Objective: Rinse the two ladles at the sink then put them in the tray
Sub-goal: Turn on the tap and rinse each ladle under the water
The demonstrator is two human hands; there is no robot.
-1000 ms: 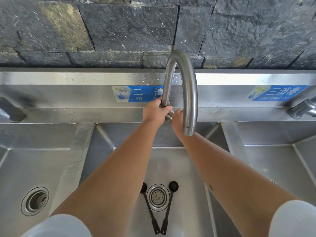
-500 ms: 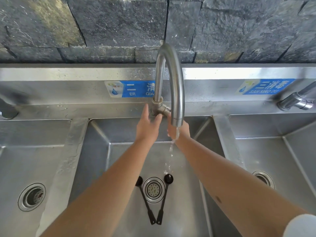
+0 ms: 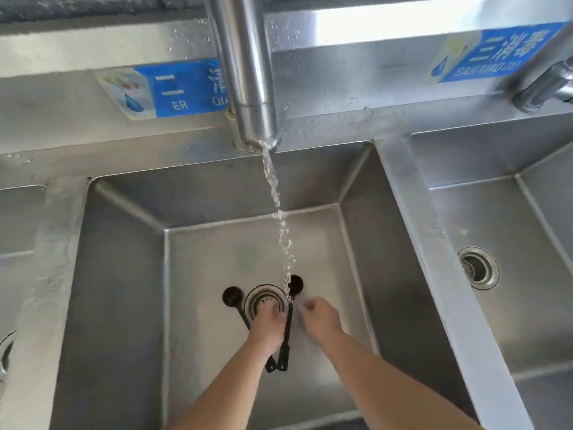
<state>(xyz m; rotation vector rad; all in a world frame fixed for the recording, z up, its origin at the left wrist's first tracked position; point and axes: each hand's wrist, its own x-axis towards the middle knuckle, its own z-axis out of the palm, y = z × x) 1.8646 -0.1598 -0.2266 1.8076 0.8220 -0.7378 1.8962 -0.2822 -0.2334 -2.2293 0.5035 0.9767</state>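
Two black ladles lie in a V on the floor of the middle sink basin (image 3: 217, 243), their bowls either side of the drain (image 3: 263, 301). The left ladle (image 3: 232, 296) has its handle under my left hand (image 3: 268, 328), which rests over it with fingers reaching to the drain; the grip is hidden. The right ladle (image 3: 287, 333) lies between my hands. My right hand (image 3: 319, 318) sits just right of that handle with fingers curled in, holding nothing that I can see. Water from the faucet (image 3: 248, 88) falls next to the right ladle's bowl.
A steel divider (image 3: 434, 274) separates the right basin with its own drain (image 3: 479, 268). Another basin lies at the left edge (image 3: 18, 218). A second tap (image 3: 548, 85) sticks out at the upper right. No tray is in view.
Both hands left the faucet and dropped to the ladles on the basin floor. The water runs in a fuller stream. The view has tilted downward.
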